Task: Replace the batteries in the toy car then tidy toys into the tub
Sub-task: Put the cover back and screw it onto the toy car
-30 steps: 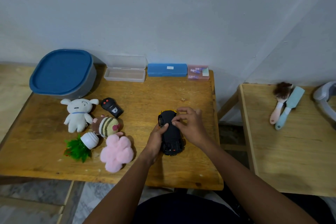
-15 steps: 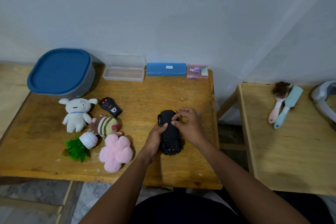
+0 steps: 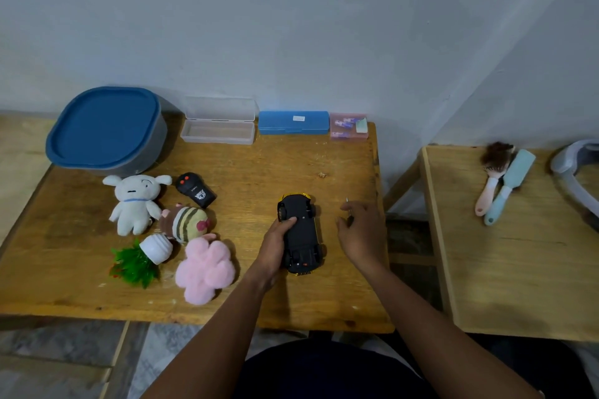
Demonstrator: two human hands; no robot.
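Observation:
The toy car (image 3: 303, 223) lies upside down on the wooden table (image 3: 259, 165), black underside up with yellow showing at its ends. My left hand (image 3: 275, 244) grips its left side, thumb on the underside. My right hand (image 3: 361, 232) hovers just right of the car, fingers closed on a thin tool (image 3: 347, 202) whose metal tip sticks up. The grey tub (image 3: 103, 129) with a blue lid shut on it stands at the back left. A pink box (image 3: 348, 126) holding batteries sits at the back edge.
Left of the car lie a white plush (image 3: 134, 201), black remote (image 3: 196, 193), striped plush (image 3: 186, 223), green plant toy (image 3: 142, 259) and pink plush (image 3: 204, 269). An open clear box (image 3: 218, 131) and blue case (image 3: 293, 122) line the wall. Two brushes (image 3: 500, 185) lie on the side table.
My right hand has lifted off the car's underside and moved right, holding the thin tool. My left hand stays on the car, which has not moved.

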